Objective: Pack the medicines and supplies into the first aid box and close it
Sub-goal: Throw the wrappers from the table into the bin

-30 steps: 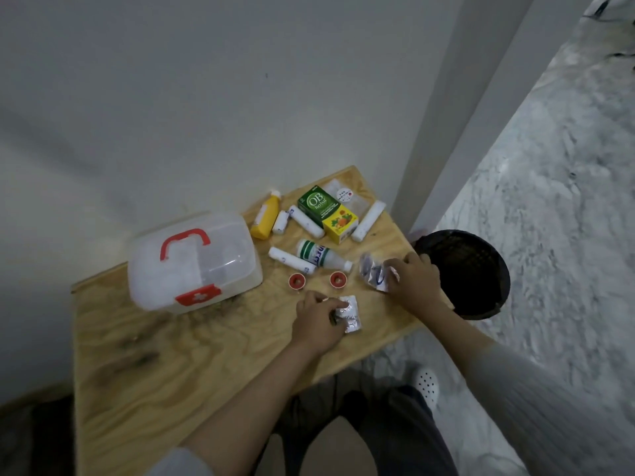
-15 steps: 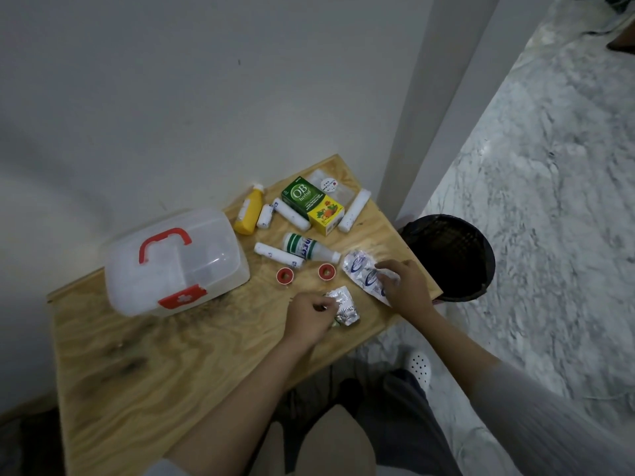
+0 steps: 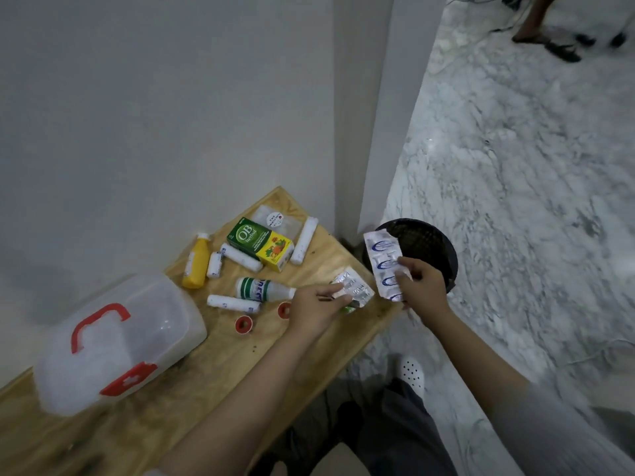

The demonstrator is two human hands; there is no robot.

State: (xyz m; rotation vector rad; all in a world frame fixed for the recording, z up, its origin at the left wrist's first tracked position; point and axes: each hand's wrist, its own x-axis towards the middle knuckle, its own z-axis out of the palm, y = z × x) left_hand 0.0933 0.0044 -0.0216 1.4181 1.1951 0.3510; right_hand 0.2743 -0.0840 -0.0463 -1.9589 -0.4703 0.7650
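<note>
The closed white first aid box, with a red handle and latch, lies at the left of the wooden table. My left hand pinches a silver blister pack lifted just off the table. My right hand holds a longer blue-and-silver blister strip upright, past the table's right edge. Behind them lie a yellow bottle, a green-striped white bottle, a green and yellow box, several white rolls, a clear pouch and two red caps.
A black waste bin stands on the marble floor just right of the table, behind my right hand. A white wall and a pillar back the table. Another person's feet show at the top right. My legs and a white shoe are below.
Both hands have lifted their blister packs off the table. The right hand raised the long strip upright and moved it right, over the bin. The view has tilted up.
</note>
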